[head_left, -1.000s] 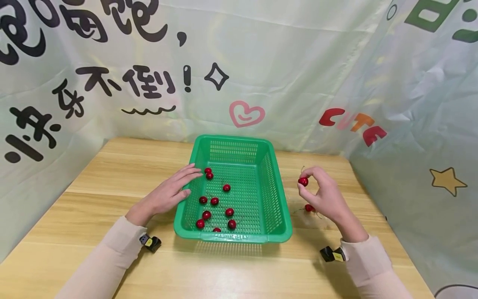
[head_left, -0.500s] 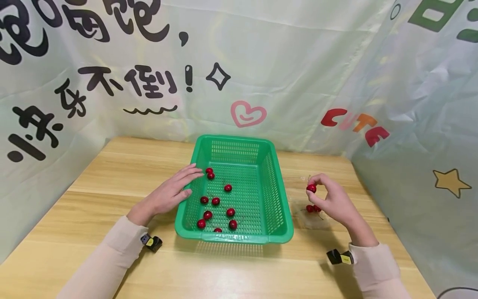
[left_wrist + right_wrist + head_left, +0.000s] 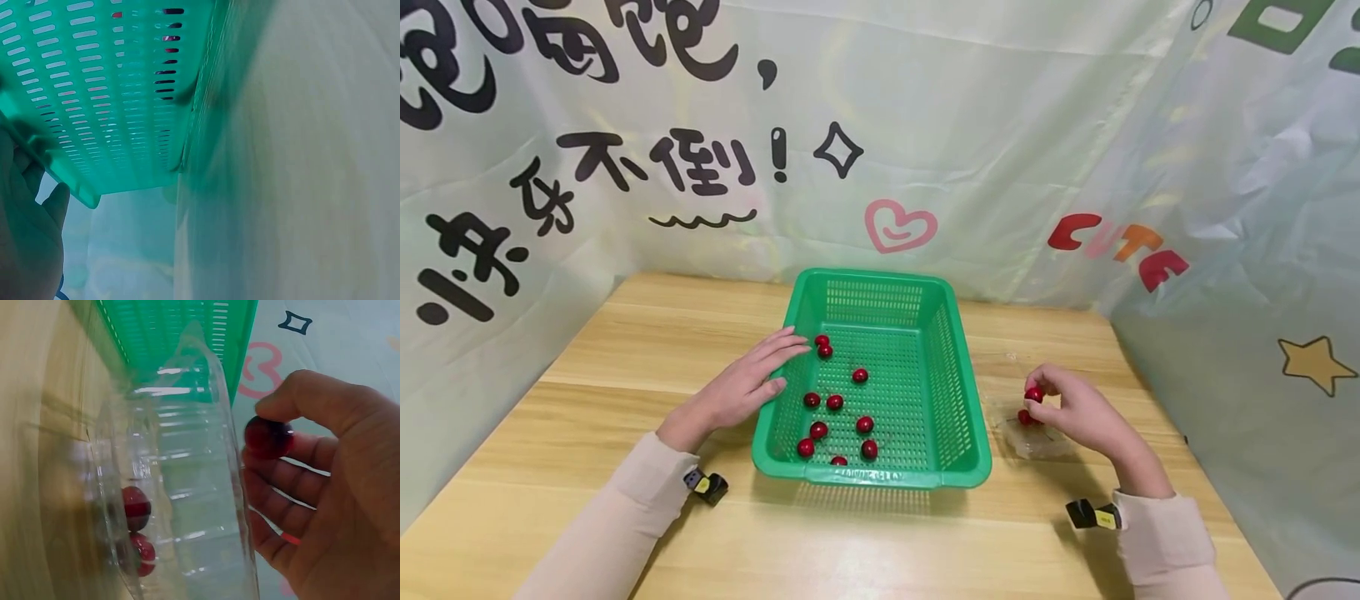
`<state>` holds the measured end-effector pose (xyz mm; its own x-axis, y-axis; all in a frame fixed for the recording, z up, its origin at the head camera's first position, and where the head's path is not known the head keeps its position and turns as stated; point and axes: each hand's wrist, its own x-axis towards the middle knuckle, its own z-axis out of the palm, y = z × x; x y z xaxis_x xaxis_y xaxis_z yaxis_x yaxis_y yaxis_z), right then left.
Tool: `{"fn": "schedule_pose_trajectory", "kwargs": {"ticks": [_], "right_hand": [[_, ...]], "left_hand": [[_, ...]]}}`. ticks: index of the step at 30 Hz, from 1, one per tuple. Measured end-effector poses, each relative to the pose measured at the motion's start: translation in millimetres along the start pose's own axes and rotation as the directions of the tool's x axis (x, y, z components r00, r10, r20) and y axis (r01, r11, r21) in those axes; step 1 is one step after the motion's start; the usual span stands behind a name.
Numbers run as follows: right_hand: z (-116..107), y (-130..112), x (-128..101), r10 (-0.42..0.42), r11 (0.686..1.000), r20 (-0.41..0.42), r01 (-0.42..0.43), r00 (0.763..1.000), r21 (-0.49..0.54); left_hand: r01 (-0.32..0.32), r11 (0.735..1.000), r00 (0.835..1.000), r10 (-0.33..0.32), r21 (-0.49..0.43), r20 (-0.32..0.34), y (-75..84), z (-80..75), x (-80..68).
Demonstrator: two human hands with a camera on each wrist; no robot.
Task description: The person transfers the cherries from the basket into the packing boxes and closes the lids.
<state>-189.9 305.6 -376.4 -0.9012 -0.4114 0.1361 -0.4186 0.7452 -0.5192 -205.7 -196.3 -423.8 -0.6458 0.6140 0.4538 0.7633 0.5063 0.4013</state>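
The right hand [image 3: 1078, 410] has its grip pinched on a cherry [image 3: 1034, 394] above the clear container [image 3: 1030, 437] near the bench's right edge, best lowered gently, while the left hand [image 3: 745, 385], fingers relaxed, steadies the green basket [image 3: 951, 400].

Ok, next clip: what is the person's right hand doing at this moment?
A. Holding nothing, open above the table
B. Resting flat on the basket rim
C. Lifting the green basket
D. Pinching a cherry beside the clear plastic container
D. The right hand pinches a cherry between thumb and fingers, next to the clear plastic container, which holds two more cherries; the left hand is the one at the green basket.
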Motion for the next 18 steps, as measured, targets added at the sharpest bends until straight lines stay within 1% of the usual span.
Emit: {"fn": "schedule_pose_trajectory", "kwargs": {"ticks": [4,6,11,18], "right_hand": [[-3,1,0,-0.004,1.000,0.054,0.004,0.999,0.001],[-4,2,-1,-0.005,1.000,0.101,0.003,0.995,0.019],[-1,4,-2,-0.004,0.999,0.223,-0.006,0.975,0.044],[7,5,-3,0.013,0.995,0.311,-0.042,0.950,0.086]], "left_hand": [[0.011,1.000,1.000,-0.011,-0.004,0.004,0.5,-0.5,-0.3],[0.011,1.000,1.000,-0.011,-0.006,0.004,0.8,-0.7,-0.2],[-0.001,1.000,1.000,0.001,-0.008,-0.007,1.0,-1.1,-0.5],[-0.011,1.000,1.000,0.011,-0.005,-0.011,-0.8,0.2,-1.2]]}}
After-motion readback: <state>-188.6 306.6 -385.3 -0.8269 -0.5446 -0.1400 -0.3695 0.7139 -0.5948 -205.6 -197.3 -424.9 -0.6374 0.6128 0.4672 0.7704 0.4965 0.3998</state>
